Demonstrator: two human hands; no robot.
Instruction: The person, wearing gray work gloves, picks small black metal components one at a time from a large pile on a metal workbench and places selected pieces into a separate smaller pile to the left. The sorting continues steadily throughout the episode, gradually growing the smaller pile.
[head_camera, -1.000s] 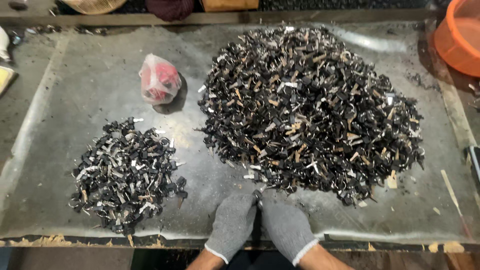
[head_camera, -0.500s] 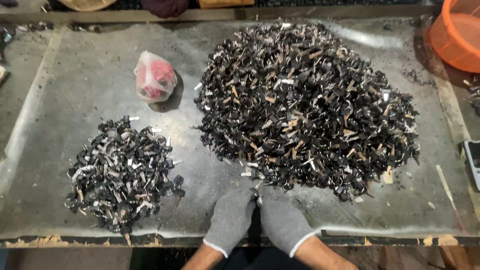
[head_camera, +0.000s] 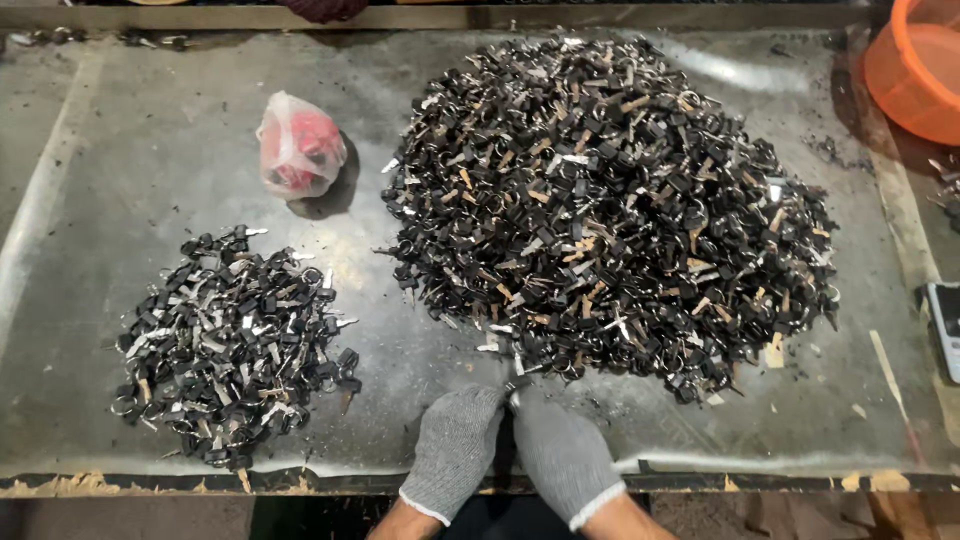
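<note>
Two gloved hands meet at the near edge of the tabletop (head_camera: 130, 130): the left hand (head_camera: 455, 450) and the right hand (head_camera: 565, 455) press fingertip to fingertip, closed together on one small black-and-silver key-like piece (head_camera: 517, 383) that pokes up between them, right at the near fringe of the large heap (head_camera: 610, 200). That heap of dark keys and rings fills the middle and right of the tabletop; a smaller pile (head_camera: 230, 345) of the same pieces lies well apart to the left, with a knotted clear bag of red contents (head_camera: 298, 145) beyond it and an orange basin (head_camera: 915, 75) at the far right corner. To handle the piece well, I judge it best to keep both sets of fingertips pinched low on it, since the thick knit gloves dull the feel, and to hold it clear of the heap's edge so neighbouring rings do not snag and drag along. Compared with a second ago, the hands have barely shifted, staying joined at the same spot on the near edge, while the view has drifted slightly, so that the heap and the basin sit a little differently in the picture; both piles look unchanged.
</note>
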